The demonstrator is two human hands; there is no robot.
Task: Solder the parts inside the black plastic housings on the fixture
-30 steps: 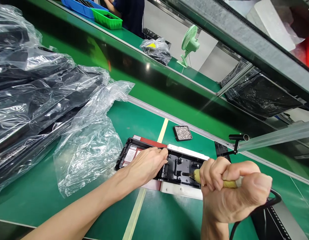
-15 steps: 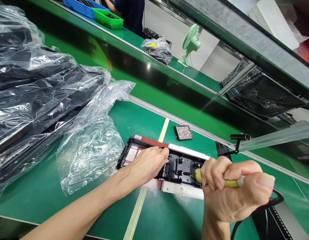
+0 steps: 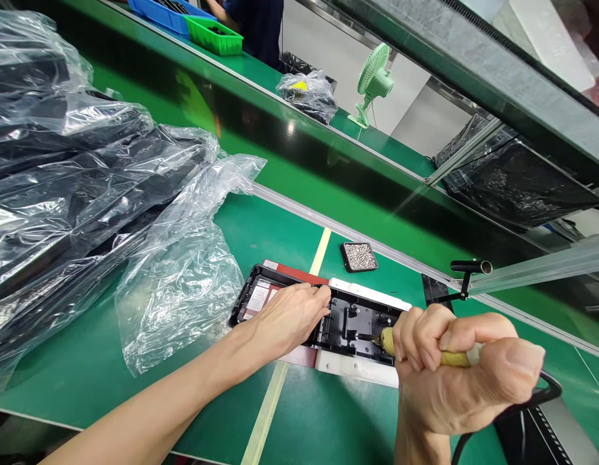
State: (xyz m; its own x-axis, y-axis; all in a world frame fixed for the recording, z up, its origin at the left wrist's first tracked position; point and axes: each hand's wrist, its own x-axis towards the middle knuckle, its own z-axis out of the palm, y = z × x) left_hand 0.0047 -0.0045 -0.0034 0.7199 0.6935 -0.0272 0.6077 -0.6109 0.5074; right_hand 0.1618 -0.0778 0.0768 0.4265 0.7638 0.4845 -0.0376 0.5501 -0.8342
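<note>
Casing [image 3: 361,321], black and open side up, lies slantwise at the lower centre of the frame, flanked by a white jig [image 3: 352,367]. The right hand [image 3: 457,374], lower right, is wrapped tightly around a yellow-handled tool [image 3: 388,341], its tip down among small posts [image 3: 356,311] inside; the left hand [image 3: 298,313] sets bent fingers on it at mid-length — whether pinching or only pressing, one cannot tell. By its look, the casing is moulded plastic, likely light, stiff and slightly slick, with posts that could snap under side load — best held by its long outer walls.
</note>
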